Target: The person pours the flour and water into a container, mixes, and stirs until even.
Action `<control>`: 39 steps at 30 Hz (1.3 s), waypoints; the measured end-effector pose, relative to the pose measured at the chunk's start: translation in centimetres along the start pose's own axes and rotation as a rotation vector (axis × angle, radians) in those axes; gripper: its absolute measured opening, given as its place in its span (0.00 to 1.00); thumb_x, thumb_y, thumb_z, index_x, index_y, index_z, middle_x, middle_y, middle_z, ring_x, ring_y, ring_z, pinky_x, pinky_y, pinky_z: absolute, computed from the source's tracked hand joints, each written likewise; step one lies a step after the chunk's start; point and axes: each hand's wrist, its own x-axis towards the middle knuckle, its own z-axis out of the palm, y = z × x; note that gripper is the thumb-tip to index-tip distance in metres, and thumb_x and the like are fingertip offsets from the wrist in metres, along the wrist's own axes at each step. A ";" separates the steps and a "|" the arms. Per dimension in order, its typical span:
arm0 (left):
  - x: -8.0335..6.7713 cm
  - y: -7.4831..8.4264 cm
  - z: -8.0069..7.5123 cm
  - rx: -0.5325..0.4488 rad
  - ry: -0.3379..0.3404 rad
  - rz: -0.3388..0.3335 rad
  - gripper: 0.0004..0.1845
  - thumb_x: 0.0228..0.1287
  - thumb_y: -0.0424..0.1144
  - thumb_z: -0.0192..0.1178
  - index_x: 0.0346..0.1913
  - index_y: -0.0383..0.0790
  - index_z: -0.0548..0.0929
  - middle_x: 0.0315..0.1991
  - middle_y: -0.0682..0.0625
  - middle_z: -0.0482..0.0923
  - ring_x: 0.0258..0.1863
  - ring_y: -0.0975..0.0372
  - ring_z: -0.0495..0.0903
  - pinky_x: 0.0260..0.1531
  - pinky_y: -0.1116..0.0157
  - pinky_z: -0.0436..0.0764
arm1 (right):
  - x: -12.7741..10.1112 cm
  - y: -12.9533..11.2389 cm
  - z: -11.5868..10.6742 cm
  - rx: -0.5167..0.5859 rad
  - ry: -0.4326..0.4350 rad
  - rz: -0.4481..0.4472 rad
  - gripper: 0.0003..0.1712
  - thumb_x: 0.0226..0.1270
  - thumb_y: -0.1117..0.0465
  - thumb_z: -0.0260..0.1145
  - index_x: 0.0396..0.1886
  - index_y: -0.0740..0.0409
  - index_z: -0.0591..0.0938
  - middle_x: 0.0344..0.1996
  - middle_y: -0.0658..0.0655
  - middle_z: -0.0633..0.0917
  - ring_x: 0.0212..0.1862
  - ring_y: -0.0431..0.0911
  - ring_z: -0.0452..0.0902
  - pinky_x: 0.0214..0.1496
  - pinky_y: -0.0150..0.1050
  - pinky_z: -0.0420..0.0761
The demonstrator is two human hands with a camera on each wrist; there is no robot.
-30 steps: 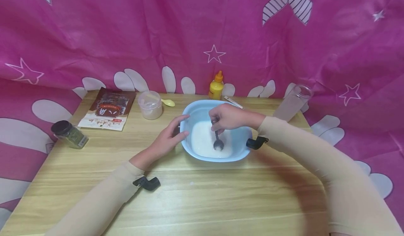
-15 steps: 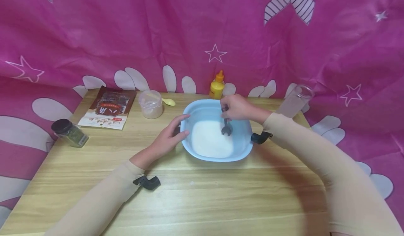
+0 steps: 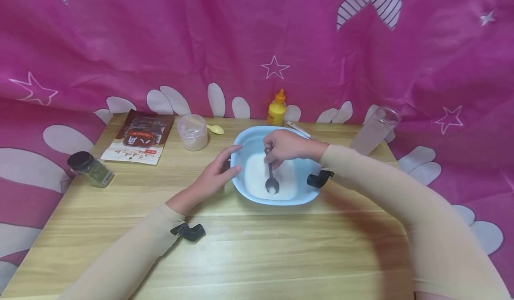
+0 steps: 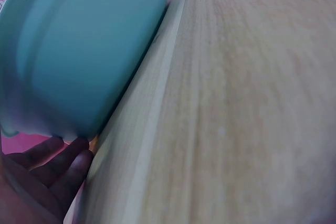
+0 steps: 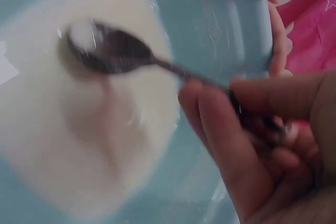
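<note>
A light blue plastic basin [image 3: 308, 186] stands on the wooden table with milky white liquid [image 3: 257, 182] pooled on its bottom. My left hand [image 3: 217, 171] holds the basin's left side, thumb and index finger at the rim. In the left wrist view, its other fingers [image 4: 60, 163] lie against the outer wall. Over the basin my right hand [image 3: 283, 147] pinches the handle of a dark metal spoon [image 3: 271, 185]. The spoon's bowl, seen close in the right wrist view, holds some white liquid and hangs right at the pool's surface.
Along the back stand a lidless clear tub [image 3: 192, 135], a yellow plastic spoon [image 3: 215, 129], a yellow squeeze bottle [image 3: 277, 109] and a tilted clear cup [image 3: 373, 130]. On the left are a brown-and-white packet [image 3: 138, 137] and a black-lidded jar [image 3: 91, 170]. A pink curtain [image 3: 241, 37] hangs behind.
My right hand has swung the spoon to the basin's right side, then back left and toward the front. The left hand and the basin have stayed put.
</note>
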 end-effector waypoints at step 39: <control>0.0 0.0 0.0 0.025 0.002 -0.020 0.33 0.85 0.40 0.61 0.86 0.51 0.66 0.86 0.42 0.62 0.75 0.39 0.77 0.69 0.44 0.84 | -2.0 1.2 -2.0 -0.083 -0.051 -0.035 0.17 0.72 0.68 0.78 0.29 0.59 0.77 0.28 0.59 0.86 0.38 0.49 0.95 0.43 0.42 0.95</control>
